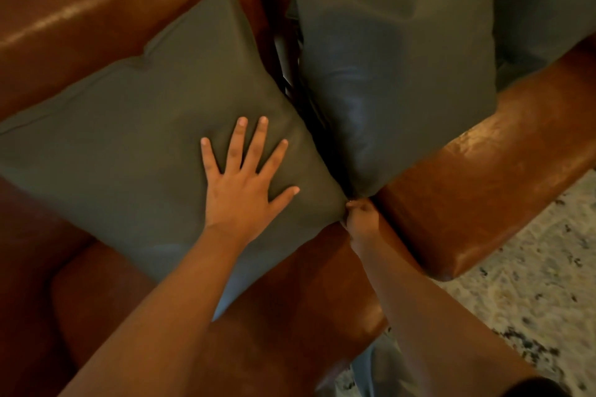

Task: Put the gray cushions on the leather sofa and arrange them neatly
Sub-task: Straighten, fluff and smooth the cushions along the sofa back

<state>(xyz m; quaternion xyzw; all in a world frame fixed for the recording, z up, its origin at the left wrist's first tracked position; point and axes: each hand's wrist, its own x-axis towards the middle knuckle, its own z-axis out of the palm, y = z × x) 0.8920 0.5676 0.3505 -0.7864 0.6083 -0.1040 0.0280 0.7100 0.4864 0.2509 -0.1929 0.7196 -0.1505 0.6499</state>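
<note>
A person works 2 gray cushions into the corner of a brown leather sofa. The nearer gray cushion leans against the backrest with its lower edge on the seat. The second gray cushion stands propped against the sofa arm, and the lower corners of the 2 touch. The left grip is released, palm down with fingers spread straight on the nearer cushion's face, pressing it rather than holding it. The right grip is clenched where the 2 corners meet and appears to pinch the nearer cushion's corner, though blur leaves it unsure whose fabric it has. Both cushions look soft, light and plump, with smooth covers that dent under a palm. The second one shows deep folds down its front. On that showing, corners and seamed edges are the sure places to take hold for tugging a cushion square, while a flat palm on the broad face suits smoothing and pushing back. More gray fabric shows beyond the second cushion, and a speckled floor lies beside the sofa.
</note>
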